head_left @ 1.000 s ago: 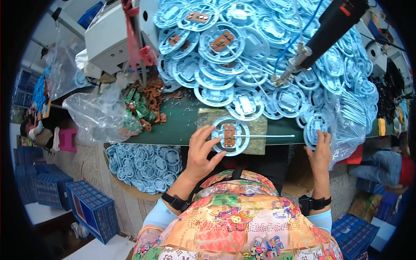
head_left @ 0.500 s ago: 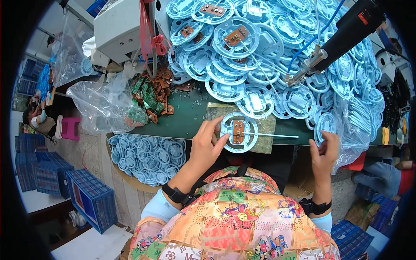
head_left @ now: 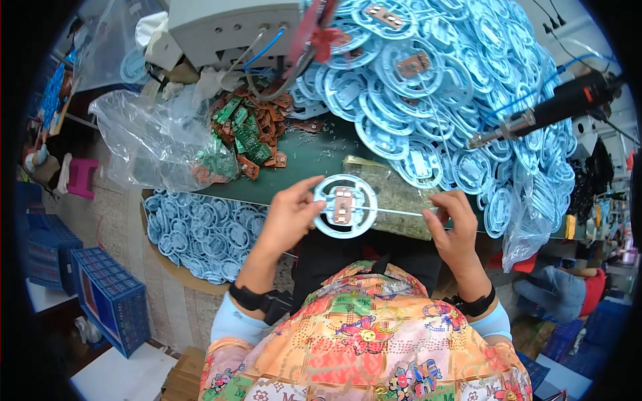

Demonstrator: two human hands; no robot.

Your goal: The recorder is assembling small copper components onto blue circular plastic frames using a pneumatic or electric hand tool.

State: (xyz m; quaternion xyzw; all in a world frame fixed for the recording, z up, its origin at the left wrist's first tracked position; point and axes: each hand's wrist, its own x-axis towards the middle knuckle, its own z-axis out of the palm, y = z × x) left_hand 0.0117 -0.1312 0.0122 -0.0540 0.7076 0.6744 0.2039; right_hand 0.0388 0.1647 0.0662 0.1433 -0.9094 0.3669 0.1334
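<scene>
My left hand (head_left: 291,212) pinches the left rim of a light blue plastic ring (head_left: 372,190) with a crossbar inside. A small brown circuit board (head_left: 343,206) sits on the ring's middle. A thin pale blue rod (head_left: 398,212) runs from the board out past the right rim. At the rod's far end, the thumb and forefinger of my right hand (head_left: 457,226) close around the tip. Ring and rod are held level, in front of a worn, yellowish block (head_left: 401,200) on the green bench.
Many blue rings (head_left: 461,73) are heaped at the back right. A black electric screwdriver (head_left: 555,107) hangs over them. Brown and green boards (head_left: 251,134) lie beside a clear plastic bag (head_left: 147,144). Below the bench edge stands a round container of blue parts (head_left: 207,240).
My right hand has moved left from beside the bag to the rod's tip. My left hand has brought the ring off the block, leftward. The view has shifted too.
</scene>
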